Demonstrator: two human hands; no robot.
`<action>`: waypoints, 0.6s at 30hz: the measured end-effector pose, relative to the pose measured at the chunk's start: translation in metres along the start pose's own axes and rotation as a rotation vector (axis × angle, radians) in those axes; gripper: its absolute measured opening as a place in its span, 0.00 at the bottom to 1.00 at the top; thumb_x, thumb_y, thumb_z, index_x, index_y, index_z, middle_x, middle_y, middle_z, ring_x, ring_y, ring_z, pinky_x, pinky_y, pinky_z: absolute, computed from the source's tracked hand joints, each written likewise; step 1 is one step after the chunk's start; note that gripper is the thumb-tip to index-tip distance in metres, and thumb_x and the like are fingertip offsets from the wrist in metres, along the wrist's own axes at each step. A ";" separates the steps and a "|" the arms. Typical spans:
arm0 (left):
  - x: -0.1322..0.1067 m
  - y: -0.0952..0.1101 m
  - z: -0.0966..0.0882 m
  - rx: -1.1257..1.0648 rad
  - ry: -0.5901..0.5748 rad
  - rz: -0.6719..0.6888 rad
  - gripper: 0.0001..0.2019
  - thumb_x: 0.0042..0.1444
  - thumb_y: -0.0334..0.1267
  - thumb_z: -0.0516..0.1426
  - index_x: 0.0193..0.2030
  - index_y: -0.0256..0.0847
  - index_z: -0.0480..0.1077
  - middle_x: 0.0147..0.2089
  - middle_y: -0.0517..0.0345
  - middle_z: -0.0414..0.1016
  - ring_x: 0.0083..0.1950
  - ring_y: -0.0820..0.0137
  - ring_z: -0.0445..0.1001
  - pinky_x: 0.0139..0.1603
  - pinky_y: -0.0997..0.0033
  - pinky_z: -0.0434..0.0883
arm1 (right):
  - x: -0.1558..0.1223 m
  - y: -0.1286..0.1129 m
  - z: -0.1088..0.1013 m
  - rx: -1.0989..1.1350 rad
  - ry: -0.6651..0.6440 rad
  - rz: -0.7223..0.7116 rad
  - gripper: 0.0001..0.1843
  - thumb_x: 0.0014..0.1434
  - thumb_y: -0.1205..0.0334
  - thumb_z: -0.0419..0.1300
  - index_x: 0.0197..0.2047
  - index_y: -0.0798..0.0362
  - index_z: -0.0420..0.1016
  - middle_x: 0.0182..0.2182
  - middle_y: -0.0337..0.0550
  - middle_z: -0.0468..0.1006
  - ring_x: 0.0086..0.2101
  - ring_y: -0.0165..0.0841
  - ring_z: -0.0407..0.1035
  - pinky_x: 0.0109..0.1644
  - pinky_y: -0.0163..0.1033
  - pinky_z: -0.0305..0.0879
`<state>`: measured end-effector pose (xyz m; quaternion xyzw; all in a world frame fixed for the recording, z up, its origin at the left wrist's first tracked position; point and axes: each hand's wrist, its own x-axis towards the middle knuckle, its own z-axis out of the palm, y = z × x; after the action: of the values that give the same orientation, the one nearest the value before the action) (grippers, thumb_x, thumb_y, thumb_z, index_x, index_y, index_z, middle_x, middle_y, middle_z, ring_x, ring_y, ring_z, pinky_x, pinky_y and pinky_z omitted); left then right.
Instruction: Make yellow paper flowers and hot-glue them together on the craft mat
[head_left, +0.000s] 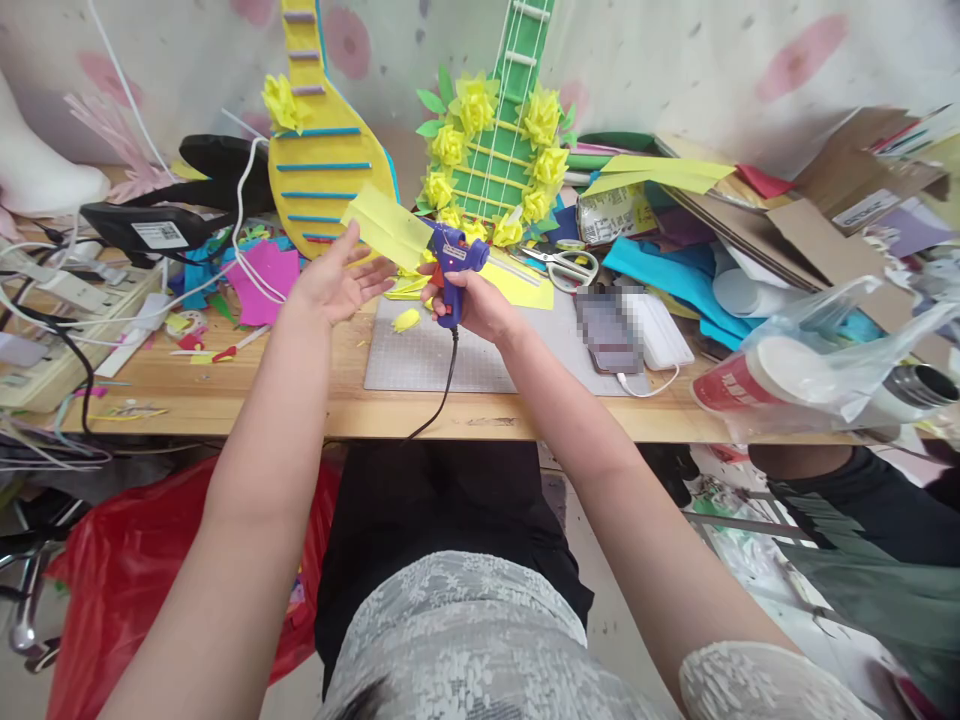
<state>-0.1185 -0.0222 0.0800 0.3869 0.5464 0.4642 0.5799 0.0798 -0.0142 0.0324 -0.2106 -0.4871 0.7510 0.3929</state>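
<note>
My right hand (474,303) is wrapped round a blue glue gun (454,262), its black cord (442,395) trailing down over the table's front edge. The gun's nozzle points left at a yellow strip of foam paper (386,228). My left hand (335,280) is palm up with fingers spread, and the strip rests on its fingertips. A small yellow flower piece (406,320) lies on the grey cutting mat (427,365) below both hands.
A green foam guitar with yellow flowers (501,150) and a yellow foam instrument (319,150) lean on the wall. Scissors (564,262), a phone (609,328), cardboard (780,225), a power strip (52,320) and a bagged cup (757,385) crowd the table. A red bag (112,570) sits below.
</note>
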 end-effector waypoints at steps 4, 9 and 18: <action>0.008 -0.005 0.010 -0.067 0.173 0.125 0.10 0.56 0.30 0.56 0.45 0.39 0.67 0.50 0.58 0.76 0.50 0.74 0.74 0.50 0.70 0.72 | -0.005 0.000 -0.006 -0.065 0.030 0.010 0.12 0.53 0.55 0.58 0.37 0.53 0.68 0.25 0.34 0.74 0.20 0.22 0.60 0.28 0.31 0.64; 0.003 0.001 0.001 -0.005 0.346 0.204 0.16 0.56 0.26 0.54 0.52 0.32 0.61 0.57 0.50 0.71 0.39 0.82 0.74 0.45 0.75 0.72 | -0.015 -0.013 -0.020 -0.096 0.208 -0.043 0.12 0.52 0.54 0.60 0.36 0.52 0.68 0.21 0.32 0.71 0.18 0.21 0.57 0.25 0.31 0.60; 0.026 -0.002 -0.051 0.199 0.548 0.190 0.22 0.54 0.24 0.51 0.56 0.31 0.53 0.59 0.49 0.68 0.44 0.78 0.74 0.44 0.68 0.72 | -0.031 -0.022 -0.069 -0.156 0.504 -0.214 0.15 0.51 0.50 0.62 0.29 0.50 0.63 0.20 0.29 0.67 0.17 0.19 0.53 0.25 0.30 0.58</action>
<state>-0.1698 -0.0011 0.0657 0.3517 0.6867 0.5476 0.3240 0.1548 0.0051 0.0198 -0.3677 -0.4497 0.5894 0.5615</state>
